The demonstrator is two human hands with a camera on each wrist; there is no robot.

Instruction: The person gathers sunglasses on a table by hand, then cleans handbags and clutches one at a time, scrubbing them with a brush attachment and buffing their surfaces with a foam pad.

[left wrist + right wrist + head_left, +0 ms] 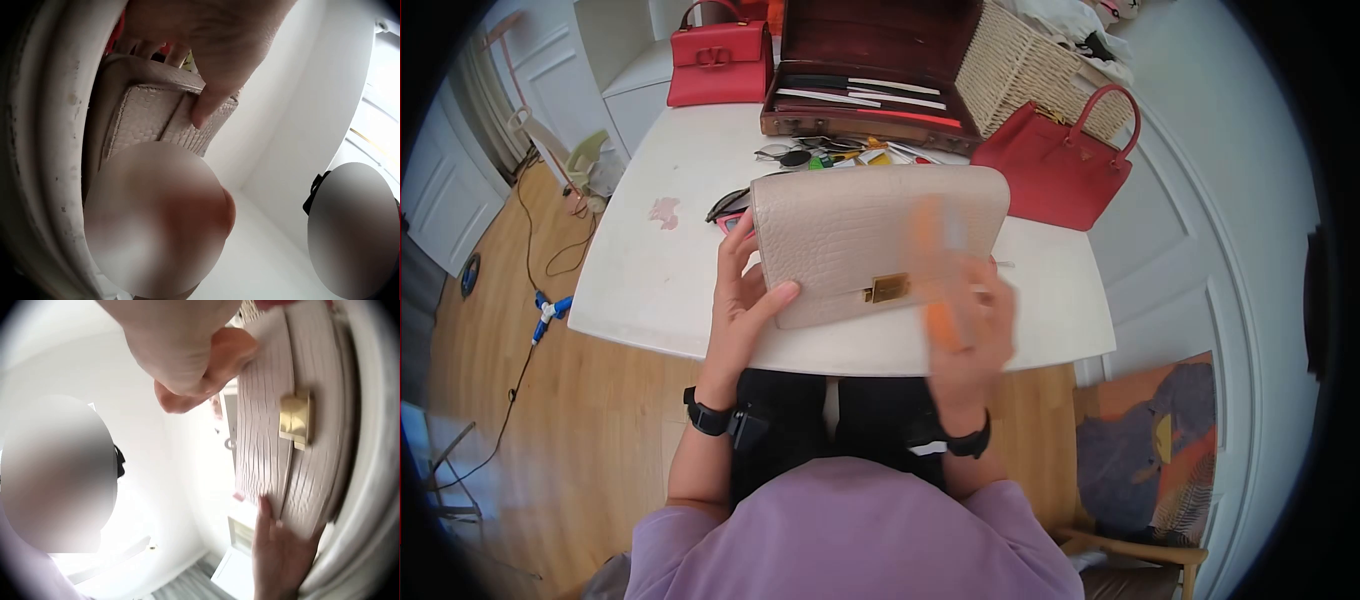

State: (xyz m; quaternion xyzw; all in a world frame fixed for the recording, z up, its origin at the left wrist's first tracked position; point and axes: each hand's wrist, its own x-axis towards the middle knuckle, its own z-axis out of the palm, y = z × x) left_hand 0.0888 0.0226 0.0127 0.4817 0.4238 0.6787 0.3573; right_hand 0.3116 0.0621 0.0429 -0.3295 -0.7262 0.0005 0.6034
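Note:
A pale beige crocodile-textured clutch bag (pixel 830 230) with a gold clasp (pixel 890 288) stands tilted near the table's front edge. My left hand (pixel 745 300) grips its left end, thumb on the front and fingers behind. In the left wrist view the left thumb (pixel 206 112) presses on the textured flap. At the bag's right front, my right hand (pixel 985 320) holds an orange thing (pixel 945 325) with a pale grey part, blurred by motion; I cannot tell its kind. The right wrist view has this hand (pixel 172 347) above the clasp's side of the bag.
Behind the clutch lie sunglasses (pixel 730 204) and several small items on the white table (pixel 630 260). An open brown case (pixel 870 125) holds flat strips. Red handbags stand at the back left (pixel 720 65) and right (pixel 1055 165), near a wicker basket (pixel 1030 65).

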